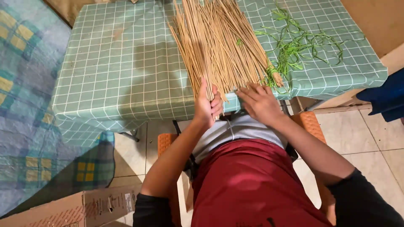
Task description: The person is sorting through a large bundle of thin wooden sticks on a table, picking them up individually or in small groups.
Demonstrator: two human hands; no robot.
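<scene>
table [126, 67], green checked cloth | tan sticks [219, 42] | green strips [299, 42]

On the bench [122, 71] the sticks [219, 42] lie at my twelve o'clock, leaf strips [301, 44] at two, a box [80, 208] on the floor at eight.
</scene>
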